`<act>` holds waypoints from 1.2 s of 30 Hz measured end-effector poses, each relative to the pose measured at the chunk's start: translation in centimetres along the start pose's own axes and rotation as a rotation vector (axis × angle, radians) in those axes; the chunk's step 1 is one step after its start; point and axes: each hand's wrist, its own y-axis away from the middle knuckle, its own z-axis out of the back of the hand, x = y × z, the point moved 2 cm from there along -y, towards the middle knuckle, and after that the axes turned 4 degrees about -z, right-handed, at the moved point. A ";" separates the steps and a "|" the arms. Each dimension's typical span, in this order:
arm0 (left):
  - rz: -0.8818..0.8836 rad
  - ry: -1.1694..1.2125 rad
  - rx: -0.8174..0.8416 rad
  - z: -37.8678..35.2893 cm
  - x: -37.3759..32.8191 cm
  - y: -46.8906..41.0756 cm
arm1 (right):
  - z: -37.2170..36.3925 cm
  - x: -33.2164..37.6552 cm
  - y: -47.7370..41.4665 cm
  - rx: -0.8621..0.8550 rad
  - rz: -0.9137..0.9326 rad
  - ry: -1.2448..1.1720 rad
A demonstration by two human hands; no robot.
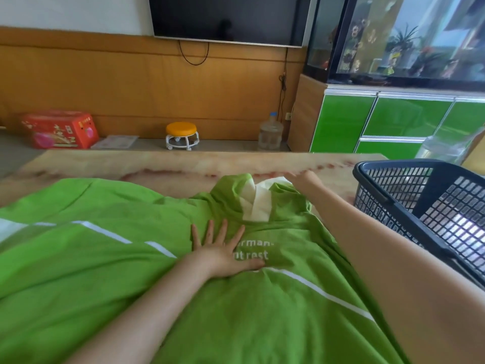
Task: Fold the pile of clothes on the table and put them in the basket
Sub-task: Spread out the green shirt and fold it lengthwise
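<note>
Closest to me, a bright green garment (236, 311) lies spread over most of the table (183, 162), white stripes crossing it and white lettering on its middle. The person's left hand (223, 252) rests flat on that lettering, palm down, all fingers straight and fanned wide, holding nothing.

The right arm stretches across the cloth towards the far edge. There the right hand (305, 179) sits at the bunched top of the garment, where a pale white lining (258, 203) shows through the green. Its fingers look stretched out along the fold rather than curled, though that hand is blurred, and I can't tell if it nips any cloth.

Just beside that arm, on the table's right side, stands a dark mesh basket (393, 164); the green cloth lies near it but not in it. A strip of bare tabletop, pale stone with reddish veins, runs behind the garment.

Beyond the table, on the floor by the wall, I see 1 red box (60, 130), a flat sheet (115, 141), a small orange-topped stool on casters (181, 135) and a big clear water bottle (270, 135). A green-fronted cabinet (380, 119) on the right carries a glass tank (406, 38), and a dark TV (231, 19) hangs on the wall.
</note>
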 end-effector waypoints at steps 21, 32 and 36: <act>-0.095 0.098 -0.579 -3.0 0.9 -1.4 | -0.5 4.0 -1.6 -0.073 0.065 -0.196; -0.141 1.423 -0.781 -0.1 2.6 0.8 | 10.2 13.1 13.1 -0.136 0.630 -0.494; -0.106 1.798 -0.832 2.8 3.9 5.2 | 7.7 8.2 18.5 -0.001 0.876 -0.084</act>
